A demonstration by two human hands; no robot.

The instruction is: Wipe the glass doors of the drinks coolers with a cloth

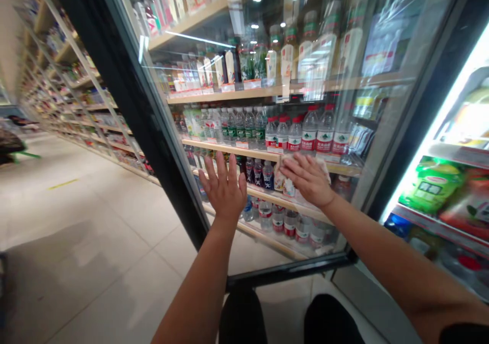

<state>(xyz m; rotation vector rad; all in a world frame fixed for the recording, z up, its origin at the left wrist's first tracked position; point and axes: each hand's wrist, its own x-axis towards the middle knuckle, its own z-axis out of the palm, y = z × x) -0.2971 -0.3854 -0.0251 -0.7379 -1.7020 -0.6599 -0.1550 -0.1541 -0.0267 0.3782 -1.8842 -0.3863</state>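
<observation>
An open glass cooler door [336,69] with a black frame swings out in front of me. My left hand [224,187] lies flat against the glass, fingers spread. Further right, my right hand [307,179] presses a white patterned cloth [284,183] onto the same pane, fingers laid flat over it. Through the glass I see shelves of water bottles [309,135] with red caps and labels, and other drinks above.
The lit cooler interior [451,191] on the right holds green and red packets. A long aisle of shop shelves [76,94] runs off to the left over a pale tiled floor [84,242]. My dark-trousered knees show at the bottom.
</observation>
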